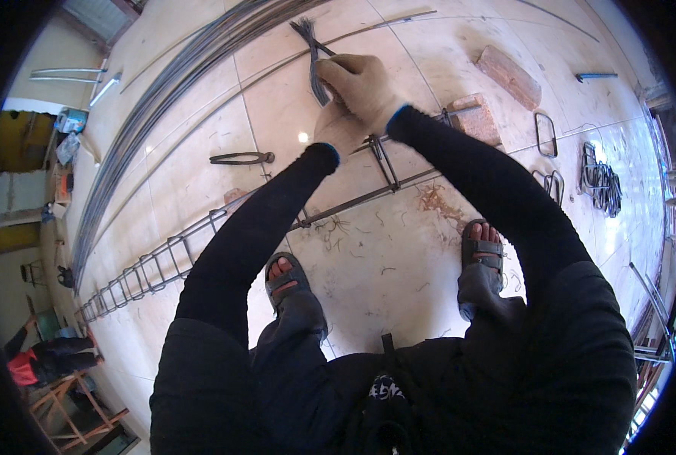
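Both my hands wear pale work gloves with blue cuffs. My right hand [359,85] is closed, fingers curled at a bundle of dark tie wire [314,64], whose strands cross and fan out above it. My left hand [340,129] sits just below the right one, smeared by motion, its fingers not clear. Under my wrists runs a long rebar cage [353,199] with rectangular stirrups [384,163], stretching off to the lower left. End-cutting nippers [243,158] lie on the tiles left of my hands, with their handles apart.
Long steel rods [144,114] curve along the left. Bricks [509,76] lie at the upper right; another brick [475,120] is by the cage. Loose stirrups [600,180] are piled at the right. Wire scraps litter the floor between my sandalled feet. A person [50,360] is at the lower left.
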Demonstrator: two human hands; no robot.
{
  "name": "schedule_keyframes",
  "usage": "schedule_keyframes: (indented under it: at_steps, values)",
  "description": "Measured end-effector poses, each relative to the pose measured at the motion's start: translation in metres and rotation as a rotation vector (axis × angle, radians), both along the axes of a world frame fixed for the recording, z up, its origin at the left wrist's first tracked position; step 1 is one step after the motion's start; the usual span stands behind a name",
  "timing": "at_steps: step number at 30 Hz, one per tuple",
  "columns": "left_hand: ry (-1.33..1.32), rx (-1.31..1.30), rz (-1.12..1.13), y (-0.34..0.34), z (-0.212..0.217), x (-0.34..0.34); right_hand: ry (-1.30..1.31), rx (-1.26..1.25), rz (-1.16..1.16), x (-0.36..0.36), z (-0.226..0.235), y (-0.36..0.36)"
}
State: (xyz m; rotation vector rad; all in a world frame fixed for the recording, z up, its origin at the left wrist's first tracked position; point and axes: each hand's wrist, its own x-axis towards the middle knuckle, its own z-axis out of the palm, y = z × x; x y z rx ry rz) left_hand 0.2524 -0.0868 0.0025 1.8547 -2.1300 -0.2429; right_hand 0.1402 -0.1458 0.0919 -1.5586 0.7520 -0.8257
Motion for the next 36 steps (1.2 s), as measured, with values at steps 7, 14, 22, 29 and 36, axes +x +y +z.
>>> schedule_keyframes:
  at_steps: [7, 14, 22, 29, 36]
  values:
    - [0.757, 0.205, 0.078, -0.003, 0.025, -0.013, -0.085, 0.143, 0.526, -0.021, -0.005, -0.049]
    - [0.927, -0.131, 0.092, -0.014, -0.096, -0.02, 0.038, -0.146, -0.832, 0.014, 0.022, 0.058]
    - [0.178, -0.29, 0.243, -0.018, -0.016, -0.04, 0.153, -0.202, -0.469, 0.001, -0.014, -0.034]
    - [1.065, 0.307, -0.035, -0.024, 0.023, 0.008, -0.117, -0.011, 0.444, -0.004, 0.002, -0.058]
    - [1.755, 0.021, -0.093, -0.023, -0.125, 0.008, 0.053, -0.206, -0.468, 0.021, 0.03, 0.036]
